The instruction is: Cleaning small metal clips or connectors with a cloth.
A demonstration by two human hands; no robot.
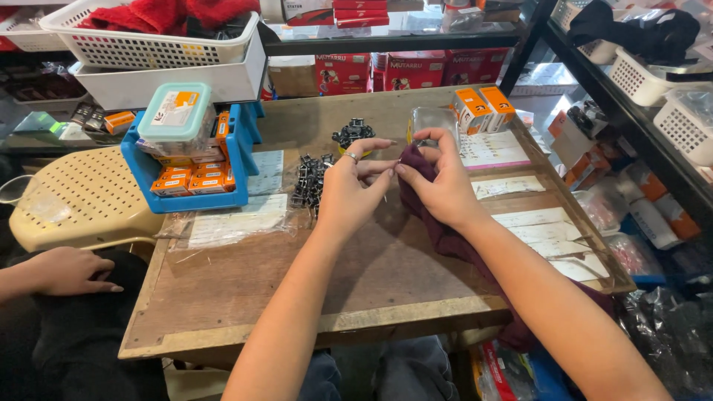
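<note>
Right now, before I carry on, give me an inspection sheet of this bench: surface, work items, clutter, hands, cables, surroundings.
Surface: worn wooden table, paper slips under clear film along its right side.
Work items: dark maroon cloth under the right hand; a thin small part pinched between both hands, too small to identify.
Clutter: piles of small black metal parts, blue tray of small orange boxes with a lidded clear container on top, two orange boxes, clear plastic tub.
Hands: left hand wears a ring, fingertips meeting the right hand.
Cables: nothing seen.
Surroundings: shelves with white baskets, cream perforated stool, another person's hand at left.
</note>
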